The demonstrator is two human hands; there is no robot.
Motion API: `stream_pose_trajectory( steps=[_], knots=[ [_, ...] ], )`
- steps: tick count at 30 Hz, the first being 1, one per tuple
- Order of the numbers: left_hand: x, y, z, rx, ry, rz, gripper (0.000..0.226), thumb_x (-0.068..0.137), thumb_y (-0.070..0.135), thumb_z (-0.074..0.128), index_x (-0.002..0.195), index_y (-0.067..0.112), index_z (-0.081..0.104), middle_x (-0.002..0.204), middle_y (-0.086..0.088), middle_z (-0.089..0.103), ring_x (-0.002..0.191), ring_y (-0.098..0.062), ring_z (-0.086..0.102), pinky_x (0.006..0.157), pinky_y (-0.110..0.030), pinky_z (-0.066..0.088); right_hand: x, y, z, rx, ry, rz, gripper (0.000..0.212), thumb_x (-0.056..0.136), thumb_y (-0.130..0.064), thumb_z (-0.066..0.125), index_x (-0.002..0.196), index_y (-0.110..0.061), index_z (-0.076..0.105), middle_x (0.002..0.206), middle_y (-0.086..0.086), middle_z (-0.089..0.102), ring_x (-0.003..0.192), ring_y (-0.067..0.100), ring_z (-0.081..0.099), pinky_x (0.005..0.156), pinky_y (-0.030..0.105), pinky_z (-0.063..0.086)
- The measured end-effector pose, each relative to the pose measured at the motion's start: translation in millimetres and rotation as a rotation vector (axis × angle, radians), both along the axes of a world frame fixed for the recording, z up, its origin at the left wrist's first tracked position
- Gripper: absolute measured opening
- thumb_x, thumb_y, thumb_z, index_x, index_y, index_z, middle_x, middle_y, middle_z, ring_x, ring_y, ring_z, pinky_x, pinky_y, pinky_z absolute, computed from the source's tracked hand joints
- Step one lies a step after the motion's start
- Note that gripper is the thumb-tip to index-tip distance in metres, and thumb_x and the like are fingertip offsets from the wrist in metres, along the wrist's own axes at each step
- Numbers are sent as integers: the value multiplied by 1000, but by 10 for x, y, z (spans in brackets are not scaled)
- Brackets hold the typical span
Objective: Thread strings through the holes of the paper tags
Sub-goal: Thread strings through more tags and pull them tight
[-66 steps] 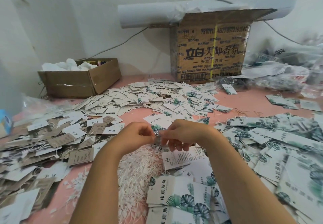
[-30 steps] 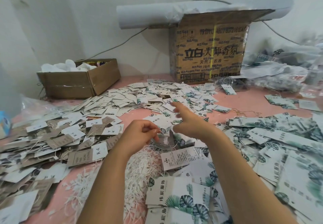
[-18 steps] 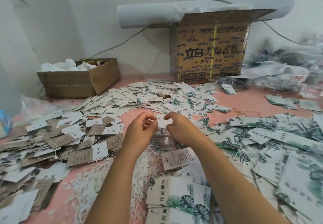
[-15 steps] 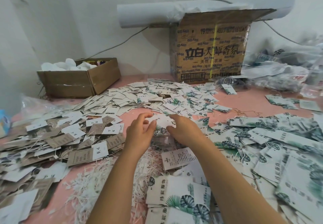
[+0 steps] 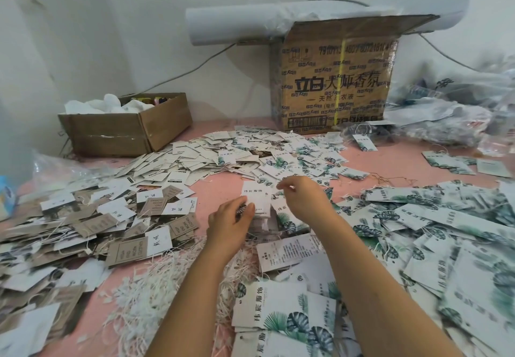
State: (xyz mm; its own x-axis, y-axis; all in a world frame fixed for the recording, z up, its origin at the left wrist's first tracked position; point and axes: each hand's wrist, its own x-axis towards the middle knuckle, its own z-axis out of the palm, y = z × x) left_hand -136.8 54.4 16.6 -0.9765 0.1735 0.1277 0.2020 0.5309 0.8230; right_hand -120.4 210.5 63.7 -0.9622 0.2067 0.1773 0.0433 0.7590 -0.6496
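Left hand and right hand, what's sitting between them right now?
In the head view, a white paper tag, held by the left hand, lies between it and the right hand.

Plain white walls (image 5: 139, 22) meet in a corner at the left behind a pink-covered worktop (image 5: 401, 161), under soft, even light. At the worktop's back edge a tall printed cardboard box (image 5: 334, 83) stands against the wall with a white roll (image 5: 237, 25) lying across its top, and a low open brown box (image 5: 125, 131) sits near the back left corner. A thin grey cable (image 5: 189, 69) slants down the wall between them, and crumpled plastic bags (image 5: 446, 117) are heaped at the back right.
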Motion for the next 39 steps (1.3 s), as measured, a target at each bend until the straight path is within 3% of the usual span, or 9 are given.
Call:
stream_pose_trajectory(
  steps=[5, 7, 9, 13, 20, 24, 29, 34, 39],
  knots=[
    [-33, -30, -8, -7, 77, 61, 41, 94, 40, 51, 129, 20, 55, 136, -2, 51, 128, -26, 39, 105, -48, 35, 17, 179, 28, -160, -41, -131, 38, 84, 3, 33, 98, -12, 65, 70, 4, 59, 49, 16, 42, 45, 25, 30],
    [-46, -36, -12, 17, 118, 107, 33, 93, 34, 55, 121, 18, 61, 125, -2, 59, 115, -19, 49, 99, -38, 41, 1, 219, 11, -111, -87, -173, 28, 85, 0, 37, 91, -3, 65, 78, 11, 64, 58, 21, 48, 54, 29, 38],
    [-42, -36, -16, 35, 151, 137, 27, 91, 31, 58, 113, 16, 65, 113, 1, 64, 97, -11, 54, 83, -26, 44, -3, 224, -20, -31, -163, -209, 20, 89, -11, 44, 76, -2, 57, 74, 10, 61, 61, 22, 49, 60, 31, 44],
    [-32, -17, -17, 66, 172, 221, 18, 90, 28, 61, 104, 17, 61, 93, 7, 63, 70, 0, 55, 54, -13, 39, 3, 174, -96, 110, -294, -179, 46, 85, -47, 59, 60, -12, 43, 57, 0, 48, 51, 16, 44, 49, 24, 35],
    [-16, 19, -30, 71, 132, 246, 17, 89, 29, 62, 99, 16, 61, 80, 11, 56, 68, -8, 55, 55, -20, 40, 31, 130, -147, 280, -343, -145, 47, 79, -51, 66, 67, -17, 35, 70, -3, 45, 70, 18, 49, 60, 29, 40],
    [-28, 7, -28, 206, 43, 251, 12, 87, 23, 65, 95, 15, 63, 82, 9, 59, 64, -7, 58, 55, -21, 48, 7, 143, -160, 235, -332, -177, 47, 76, -47, 71, 67, -17, 36, 69, -2, 47, 60, 13, 44, 56, 28, 39],
    [-29, -26, 5, 435, -79, 255, 8, 84, 14, 68, 83, 17, 61, 89, -3, 63, 81, -17, 60, 77, -35, 53, -24, 183, -182, 180, -272, -201, 46, 76, -41, 73, 67, -17, 35, 69, -2, 46, 69, 17, 48, 62, 32, 43],
    [18, -41, 84, 546, -85, 233, 8, 87, 16, 65, 79, 16, 62, 76, 3, 60, 70, -9, 53, 58, -20, 38, -70, 262, -190, -53, -238, -149, 43, 79, -36, 71, 62, -13, 40, 57, 2, 44, 57, 19, 49, 58, 30, 41],
    [33, -24, 116, 574, -92, 221, 18, 89, 18, 61, 73, 9, 60, 65, 2, 53, 64, -11, 48, 57, -24, 36, -87, 283, -200, -104, -244, -151, 33, 84, -32, 67, 68, -10, 47, 58, 2, 48, 53, 17, 49, 62, 30, 48]
  ],
)
